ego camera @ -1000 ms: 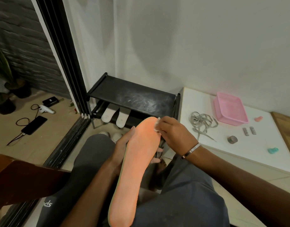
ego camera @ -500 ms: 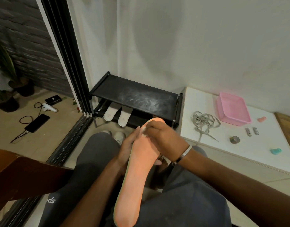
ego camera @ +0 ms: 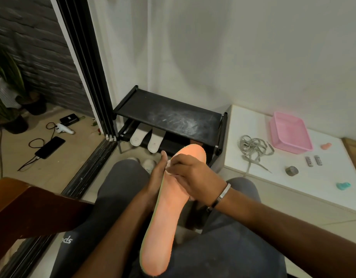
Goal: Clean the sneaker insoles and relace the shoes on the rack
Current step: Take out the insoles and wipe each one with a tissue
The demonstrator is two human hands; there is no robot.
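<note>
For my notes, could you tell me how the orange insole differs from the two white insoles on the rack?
The orange insole is held in both hands over the lap; the white insoles lie on the rack's lower shelf, untouched. It is orange with a greenish edge; they are white. It shows whole; they are half hidden under the top shelf. All lie lengthwise, toes away.

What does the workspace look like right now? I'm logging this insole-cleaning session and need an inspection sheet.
Surface: white low platform at right; person's lap serves as work area.
Job's things: orange insole across the lap; two white insoles under the black shoe rack; grey laces heaped on the platform.
Clutter: pink tray, two small grey sticks, a grey round piece, teal and peach bits.
Grips: left hand holds the insole's edge; right hand pinches a whitish wipe against it.
Cables: black cord into a phone on the floor.
Surroundings: white wall, sliding door track, potted plants.
</note>
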